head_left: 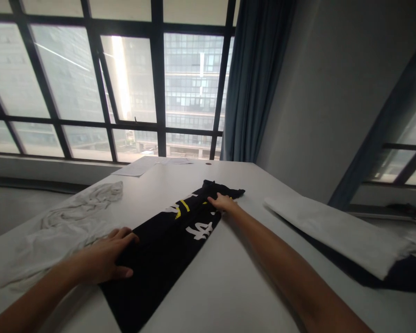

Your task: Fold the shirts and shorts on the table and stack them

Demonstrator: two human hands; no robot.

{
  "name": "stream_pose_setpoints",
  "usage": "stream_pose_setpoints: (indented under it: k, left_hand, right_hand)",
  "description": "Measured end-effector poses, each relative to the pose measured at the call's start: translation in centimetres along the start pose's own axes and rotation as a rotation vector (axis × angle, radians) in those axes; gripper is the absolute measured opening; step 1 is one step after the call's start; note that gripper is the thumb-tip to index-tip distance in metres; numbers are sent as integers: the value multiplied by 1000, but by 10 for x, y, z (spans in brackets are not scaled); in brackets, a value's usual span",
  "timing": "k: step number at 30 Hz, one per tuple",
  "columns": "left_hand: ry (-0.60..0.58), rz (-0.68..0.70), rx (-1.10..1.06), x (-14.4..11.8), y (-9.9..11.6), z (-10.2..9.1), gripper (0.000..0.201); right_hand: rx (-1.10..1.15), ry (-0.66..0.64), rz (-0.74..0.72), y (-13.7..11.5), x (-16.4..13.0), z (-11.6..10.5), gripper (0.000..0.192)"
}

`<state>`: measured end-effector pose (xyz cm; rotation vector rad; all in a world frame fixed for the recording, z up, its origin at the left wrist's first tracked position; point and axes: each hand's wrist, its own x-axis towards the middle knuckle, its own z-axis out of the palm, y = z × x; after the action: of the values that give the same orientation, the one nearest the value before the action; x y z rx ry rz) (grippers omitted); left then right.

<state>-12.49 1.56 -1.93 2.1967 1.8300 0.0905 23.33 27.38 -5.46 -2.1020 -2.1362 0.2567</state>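
Note:
A black T-shirt (pixel 159 252) with white and yellow print lies folded lengthwise on the white table, running from the near edge towards the back. My left hand (pixel 107 254) rests at its left edge near the front, thumb and fingers apart and touching the cloth. Further off, my right hand (pixel 224 203) has its fingers closed on the shirt's right side, close to the bunched far end. Part of the cloth there is hidden under the fingers.
Crumpled white cloth (pixel 65 226) lies along the table's left side. To the right is a folded white garment (pixel 339 226) with dark fabric under it. Sheets of paper (pixel 134 167) lie at the back left, before the window. A blue curtain (pixel 252 83) hangs beyond the table (pixel 259 259).

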Motion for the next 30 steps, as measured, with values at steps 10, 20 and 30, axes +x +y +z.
stream_pose_setpoints:
  k: [10, 20, 30]
  left_hand:
    - [102, 220, -160, 23, 33, 15, 45]
    - [142, 306, -68, 17, 48, 22, 49]
    - [124, 312, -40, 3, 117, 23, 33]
  right_hand:
    - [-79, 214, -85, -17, 44, 1, 62]
    - [-18, 57, -424, 6, -104, -27, 46]
    - [38, 78, -735, 37, -236, -38, 26]
